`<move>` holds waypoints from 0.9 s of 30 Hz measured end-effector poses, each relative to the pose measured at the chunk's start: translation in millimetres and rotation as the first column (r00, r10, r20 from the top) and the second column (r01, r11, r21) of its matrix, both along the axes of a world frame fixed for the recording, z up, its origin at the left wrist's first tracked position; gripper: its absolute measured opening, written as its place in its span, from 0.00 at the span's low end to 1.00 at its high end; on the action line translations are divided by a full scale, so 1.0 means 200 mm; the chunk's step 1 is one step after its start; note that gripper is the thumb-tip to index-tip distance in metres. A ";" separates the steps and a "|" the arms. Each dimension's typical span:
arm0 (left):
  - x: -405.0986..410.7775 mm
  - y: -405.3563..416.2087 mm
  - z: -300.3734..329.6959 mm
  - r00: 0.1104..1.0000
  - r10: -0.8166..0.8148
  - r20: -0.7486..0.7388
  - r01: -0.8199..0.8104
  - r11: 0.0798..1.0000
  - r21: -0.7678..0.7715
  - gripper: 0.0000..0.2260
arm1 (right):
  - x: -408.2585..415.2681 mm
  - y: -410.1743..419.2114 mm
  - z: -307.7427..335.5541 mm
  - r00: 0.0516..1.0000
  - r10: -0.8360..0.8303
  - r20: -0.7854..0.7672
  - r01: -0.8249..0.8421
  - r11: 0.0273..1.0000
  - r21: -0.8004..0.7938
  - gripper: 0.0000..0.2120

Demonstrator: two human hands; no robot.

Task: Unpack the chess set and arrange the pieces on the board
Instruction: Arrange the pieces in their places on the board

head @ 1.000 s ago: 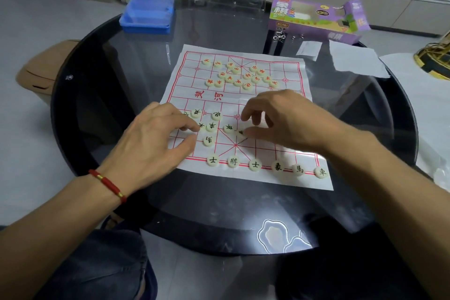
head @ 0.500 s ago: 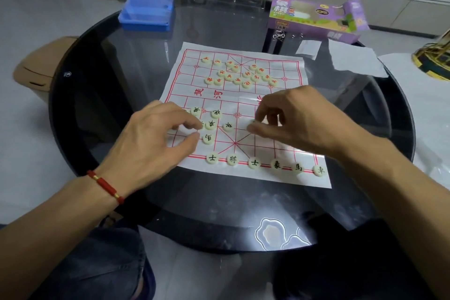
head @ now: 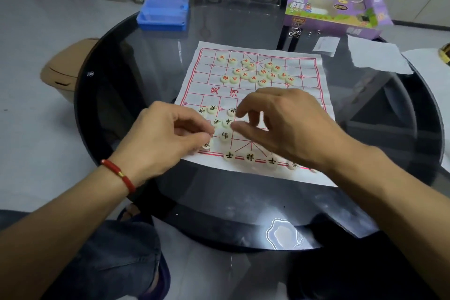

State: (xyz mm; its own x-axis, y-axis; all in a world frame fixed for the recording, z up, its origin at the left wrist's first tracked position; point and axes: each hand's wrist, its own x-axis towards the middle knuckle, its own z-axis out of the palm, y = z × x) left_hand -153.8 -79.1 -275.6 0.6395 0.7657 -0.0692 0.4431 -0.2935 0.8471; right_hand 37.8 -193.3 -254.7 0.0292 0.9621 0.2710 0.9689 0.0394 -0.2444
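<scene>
Pieces point(head: 225, 135) with black characters lie loose on the near half of the board point(head: 194, 80), while red pieces point(head: 253, 73) sit bunched, unsorted, on the far half. We judge the near back row partly set: three discs stand on its line, with a fourth half hidden under our right wrist. Our left hand point(head: 165, 141) has its fingers curled, thumb and forefinger seeming to pinch a piece point(head: 208, 145) at the near-left corner, likely bound for that row; the grip itself is partly hidden. Our right hand point(head: 287, 124) hovers over the loose cluster, fingers bent and spread, holding nothing we can see, probably picking its next disc. The board is a thin paper sheet lying flat on the glass table point(head: 243, 202), its longer side running away from us, its river lettering crosswise, upright to our view. Placed characters read upright to us; the loose ones turn every way. Beyond the board stands the purple box point(head: 333, 14), one end flap open, with a blue tray point(head: 163, 12) far left and white paper point(head: 377, 56) at right.
</scene>
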 end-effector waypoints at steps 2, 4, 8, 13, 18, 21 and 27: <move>-0.02 -0.02 -0.03 0.997 -0.014 -0.080 0.024 0.991 0.131 0.06 | 0.06 -0.02 0.00 1.000 -0.011 -0.021 0.010 1.000 -0.016 0.11; -0.02 -0.04 -0.04 0.995 -0.027 -0.100 0.045 0.982 0.183 0.05 | 0.09 -0.03 0.01 0.999 -0.007 -0.034 0.006 1.000 -0.025 0.08; -0.02 -0.04 -0.09 0.995 -0.031 -0.097 0.055 0.965 0.256 0.05 | 0.12 -0.04 0.02 0.999 -0.020 -0.037 0.019 1.000 -0.018 0.07; -0.04 -0.02 -0.08 0.990 -0.072 -0.119 0.109 0.933 0.343 0.06 | 0.12 -0.04 0.00 1.000 -0.003 -0.026 0.001 0.999 -0.045 0.06; -0.08 0.03 -0.06 0.937 -0.190 -0.292 0.289 0.891 0.349 0.14 | 0.11 -0.03 -0.03 1.000 0.016 -0.010 -0.017 0.997 -0.080 0.07; -0.08 0.02 -0.06 0.921 -0.216 -0.325 0.333 0.870 0.364 0.15 | 0.11 -0.01 -0.05 1.000 0.026 -0.004 -0.026 0.995 -0.101 0.08; -0.07 0.01 -0.07 0.924 -0.221 -0.313 0.334 0.865 0.376 0.14 | 0.04 0.05 -0.08 0.995 0.080 0.051 -0.071 0.983 -0.168 0.10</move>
State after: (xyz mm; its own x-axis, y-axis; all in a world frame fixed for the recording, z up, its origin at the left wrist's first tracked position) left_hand -167.0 -77.1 -288.6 0.8334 0.5521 0.0269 0.4704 -0.7340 0.4898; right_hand 45.9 -184.1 -271.0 -0.0561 0.9927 0.1064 0.9773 0.0764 -0.1975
